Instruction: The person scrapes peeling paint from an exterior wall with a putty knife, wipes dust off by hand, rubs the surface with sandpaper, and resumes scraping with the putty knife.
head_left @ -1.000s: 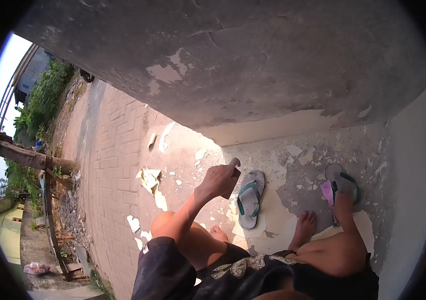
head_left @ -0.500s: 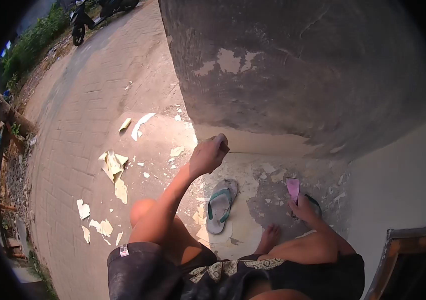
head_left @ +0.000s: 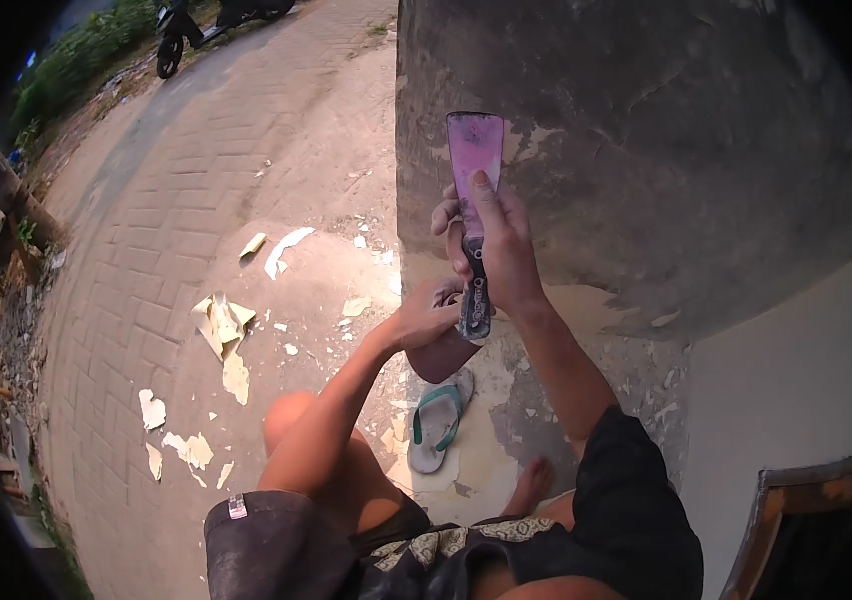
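In the head view, my right hand point(head_left: 508, 245) is closed around a putty knife point(head_left: 476, 150) held upright before the dark wall point(head_left: 646, 130). Its blade is purple and points up, its handle is black, and my thumb lies along the blade. Just below and to the left, my left hand point(head_left: 424, 318) has its fingers curled beside the handle's lower end. A reddish-brown sheet point(head_left: 443, 361), like sandpaper, hangs beneath this hand and seems gripped by it; the fingertips are partly hidden. Patches of pale coating remain on the wall.
A flip-flop point(head_left: 438, 425) with a green strap lies on the flaked floor near my bare foot point(head_left: 534, 482). Peeled paint pieces point(head_left: 223, 325) litter the paving point(head_left: 146, 300) at left. A wooden frame point(head_left: 766, 520) stands at lower right, and a motorbike point(head_left: 174, 38) is parked far off.
My right hand has lifted the putty knife from near the floor at right up to the wall. My left hand has dropped slightly, and the reddish-brown sheet now shows below it.
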A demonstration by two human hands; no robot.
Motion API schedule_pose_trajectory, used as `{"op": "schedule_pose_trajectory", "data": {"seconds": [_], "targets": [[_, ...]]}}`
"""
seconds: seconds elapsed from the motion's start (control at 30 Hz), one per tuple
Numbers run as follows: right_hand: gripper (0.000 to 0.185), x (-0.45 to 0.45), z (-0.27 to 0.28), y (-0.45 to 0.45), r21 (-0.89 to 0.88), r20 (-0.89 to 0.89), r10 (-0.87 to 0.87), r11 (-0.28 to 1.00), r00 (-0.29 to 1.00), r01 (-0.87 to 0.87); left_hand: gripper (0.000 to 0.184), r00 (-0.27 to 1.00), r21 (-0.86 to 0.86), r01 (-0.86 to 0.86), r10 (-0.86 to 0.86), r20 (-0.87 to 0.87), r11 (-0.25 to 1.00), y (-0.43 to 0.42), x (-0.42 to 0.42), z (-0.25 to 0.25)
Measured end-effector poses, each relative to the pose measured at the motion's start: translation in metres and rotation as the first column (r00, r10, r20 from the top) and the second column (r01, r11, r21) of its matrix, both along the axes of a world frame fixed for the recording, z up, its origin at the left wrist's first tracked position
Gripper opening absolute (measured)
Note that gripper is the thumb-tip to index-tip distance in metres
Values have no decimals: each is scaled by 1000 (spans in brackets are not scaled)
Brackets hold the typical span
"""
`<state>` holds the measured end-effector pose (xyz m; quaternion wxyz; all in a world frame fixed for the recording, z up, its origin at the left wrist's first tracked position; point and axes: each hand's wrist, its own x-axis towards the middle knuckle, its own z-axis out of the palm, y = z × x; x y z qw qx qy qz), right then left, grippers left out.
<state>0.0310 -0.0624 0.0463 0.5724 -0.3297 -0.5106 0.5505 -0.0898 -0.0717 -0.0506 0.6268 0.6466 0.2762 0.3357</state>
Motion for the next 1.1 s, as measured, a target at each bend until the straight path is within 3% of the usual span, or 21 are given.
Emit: {"op": "schedule_pose_trajectory", "data": {"seconds": [0.03,0.13,0.17,0.23,0.3,0.43,0.53,0.57,0.73,0.87,0.9,1.1], "targets": [[46,-2,-1,3,-21,-27,-47,999,999,46,35,996,31,70,-69,-54,997,4,-4,-2],[48,3,-12,13,92,16,-177,980,984,175,42,970,-315,116,-40,239,942,-5,-11,2],[48,4,-15,14,70,4,-186,980,983,185,46,961,-292,138,-56,271,946,-7,-12,8],[49,2,-25,9,17,-26,-203,979,979,204,48,997,-161,-58,65,41,985,-16,-13,18],[48,-7,-51,7,7,-10,-230,973,973,230,50,985,-102,-150,157,65,983,-22,-4,11],[48,-17,-75,5,-69,-86,-313,949,946,308,51,914,128,-251,278,-296,960,-26,-9,1],[47,-20,-75,4,-145,-141,-326,941,935,306,52,891,117,-232,259,-373,966,-22,-13,7],[46,-20,-74,3,-137,-154,-320,944,935,301,51,896,181,-260,307,-322,948,-22,-13,4],[45,-20,-65,6,-79,-195,-277,961,941,266,45,932,168,-188,230,-280,968,-17,-17,1],[48,-16,-71,7,-70,-130,-239,970,962,232,40,934,230,-190,248,-256,954,-18,-15,-7],[48,-16,-70,7,-63,-125,-240,970,963,234,30,931,232,-233,286,-228,944,-21,-12,-3],[46,-19,-63,7,-69,-156,-239,970,958,231,31,899,270,-264,337,-279,926,-20,-9,-6]]}}
